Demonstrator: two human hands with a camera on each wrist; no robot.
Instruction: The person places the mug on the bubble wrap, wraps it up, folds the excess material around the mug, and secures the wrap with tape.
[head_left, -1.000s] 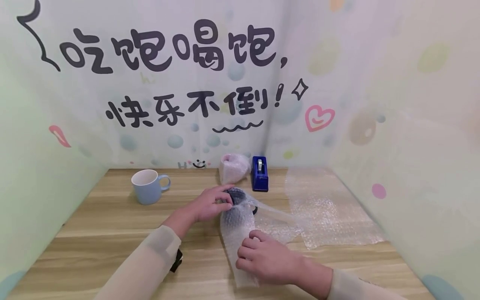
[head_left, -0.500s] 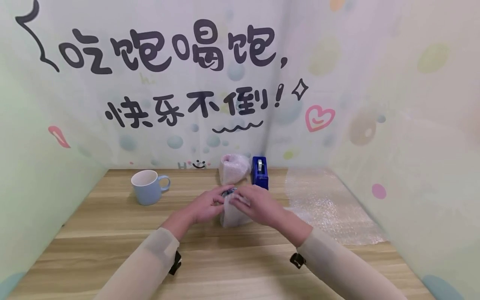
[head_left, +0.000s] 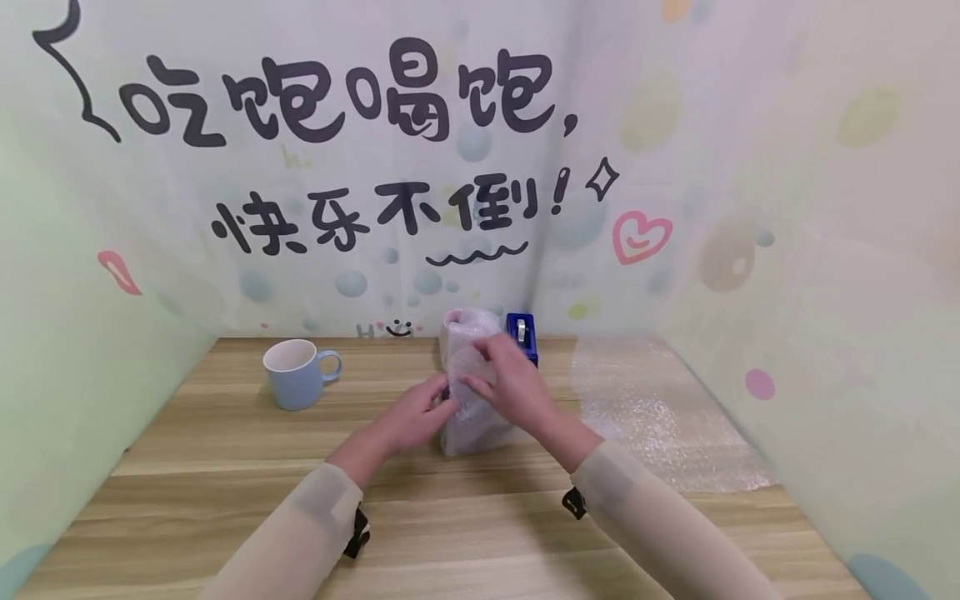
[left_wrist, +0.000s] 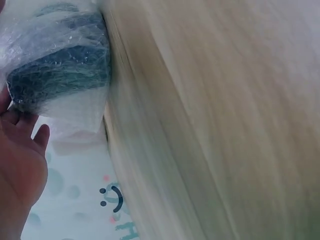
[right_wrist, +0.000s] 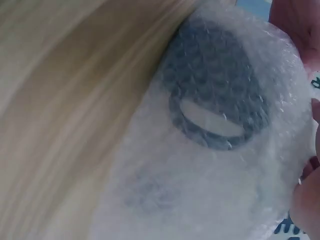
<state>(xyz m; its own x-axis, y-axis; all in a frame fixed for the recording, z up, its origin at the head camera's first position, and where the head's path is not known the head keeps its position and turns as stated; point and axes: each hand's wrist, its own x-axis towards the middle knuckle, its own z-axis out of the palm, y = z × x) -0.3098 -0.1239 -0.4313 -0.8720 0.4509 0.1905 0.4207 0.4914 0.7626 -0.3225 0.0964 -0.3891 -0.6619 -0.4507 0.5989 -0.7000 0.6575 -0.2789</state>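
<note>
A dark mug (right_wrist: 215, 70) stands wrapped in bubble wrap (head_left: 476, 433), its handle showing through the plastic in the right wrist view. At the mug's left side near the rim, my left hand (head_left: 408, 417) grips it, with fingers partly hidden behind the wrap in the left wrist view. My right hand (head_left: 516, 387) pinches a flap of the wrap that stands up above the mug's mouth. That flap covers the opening in the head view.
A light blue mug (head_left: 294, 379) stands at the left. Behind the hands are another bubble-wrapped item (head_left: 454, 318) and a blue tape dispenser (head_left: 522, 333). A flat bubble wrap sheet (head_left: 652, 425) lies at the right, near the wall.
My right hand went from the front end of the wrap up to the mug's top, raising the flap over the opening, then a little higher. The left hand has stayed at the mug's side.
</note>
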